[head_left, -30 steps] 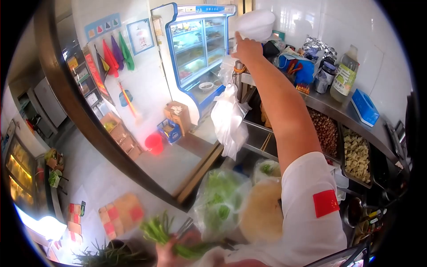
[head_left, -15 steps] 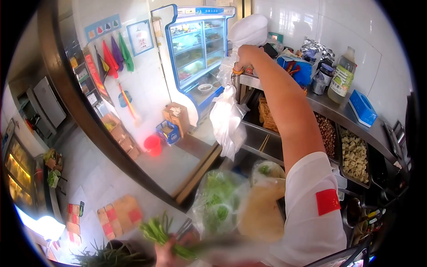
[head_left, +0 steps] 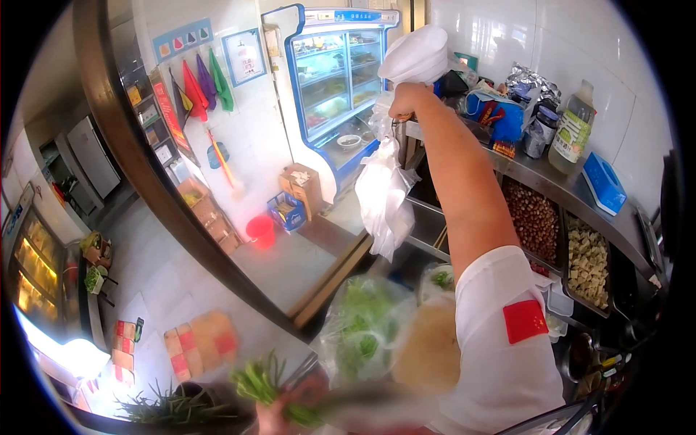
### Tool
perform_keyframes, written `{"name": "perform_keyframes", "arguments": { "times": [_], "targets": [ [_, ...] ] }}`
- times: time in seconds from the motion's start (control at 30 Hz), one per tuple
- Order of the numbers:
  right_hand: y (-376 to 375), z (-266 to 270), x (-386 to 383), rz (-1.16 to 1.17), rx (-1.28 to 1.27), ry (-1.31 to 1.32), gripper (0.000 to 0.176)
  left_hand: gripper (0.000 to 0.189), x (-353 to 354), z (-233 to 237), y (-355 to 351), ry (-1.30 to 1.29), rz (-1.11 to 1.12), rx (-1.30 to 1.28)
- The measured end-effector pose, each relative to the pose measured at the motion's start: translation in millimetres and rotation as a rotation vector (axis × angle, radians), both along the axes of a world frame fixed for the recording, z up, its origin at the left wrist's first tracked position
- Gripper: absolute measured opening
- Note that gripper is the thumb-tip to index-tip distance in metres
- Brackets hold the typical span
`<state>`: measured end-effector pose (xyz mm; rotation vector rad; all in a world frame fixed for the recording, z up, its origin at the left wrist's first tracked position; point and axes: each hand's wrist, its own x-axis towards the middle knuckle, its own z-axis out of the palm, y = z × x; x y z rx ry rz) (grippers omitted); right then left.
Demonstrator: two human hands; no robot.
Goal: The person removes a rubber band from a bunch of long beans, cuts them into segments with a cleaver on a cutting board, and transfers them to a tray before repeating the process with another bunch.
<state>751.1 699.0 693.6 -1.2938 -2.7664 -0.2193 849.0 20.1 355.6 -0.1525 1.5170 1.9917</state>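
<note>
Two hands: the left sat low and near, the right was stretched far up.
Left hand (head_left: 281,412): blurred at the bottom edge, fingers clamped round the stems of the greens (head_left: 254,380).
Greens: the leafy tips stuck out left of that grip, just above a dark bowl (head_left: 174,409) of similar stalks.
Clear bag (head_left: 360,326): held more leaves, just up and right of the left grip.
Tan bag (head_left: 429,348): lay touching the clear bag's right side, partly behind the sleeve (head_left: 500,377).
Sleeve: white with a red patch, and the bare forearm ran from it up to the far grip.
Right hand (head_left: 407,98): curled into a fist, fingers closed together on the top of the bags (head_left: 384,196).
Bags: white plastic, hanging straight down from that grip.
White cap (head_left: 417,54): sat just above the fist; whether they touched could not be told.
Trays: nuts (head_left: 533,217) and pale cubes (head_left: 589,264) lay below and right of the far grip.
Bottle (head_left: 573,134): stood upright, right of the fist.
Fridge (head_left: 337,80): glass-fronted, left of and beyond the fist.
</note>
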Motion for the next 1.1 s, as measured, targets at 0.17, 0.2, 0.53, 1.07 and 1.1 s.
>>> {"name": "perform_keyframes", "arguments": {
  "times": [0.17, 0.2, 0.53, 1.07, 1.1],
  "targets": [
    [-9, -36, -15, 0.194, 0.284, 0.371, 0.04, 0.05, 1, 6, 6, -0.007, -0.033, -0.003],
    [-22, -47, -16, 0.241, 0.331, 0.454, 0.032, 0.051, 0, 7, 7, 0.0, -0.037, -0.003],
    [-276, -268, 148, 1.099, -0.719, 0.499, 0.021, 0.04, -37, -27, 9, 0.171, -0.285, 0.078],
    [-507, -459, 466, -0.816, -0.856, 0.765, 0.042, 0.053, -87, 20, 68, 0.31, -0.704, 0.223],
    [-506, -443, 475, -0.916, -0.964, 0.786, 0.035, 0.053, -83, 30, 72, 0.313, -0.702, 0.199]
  ]
}}
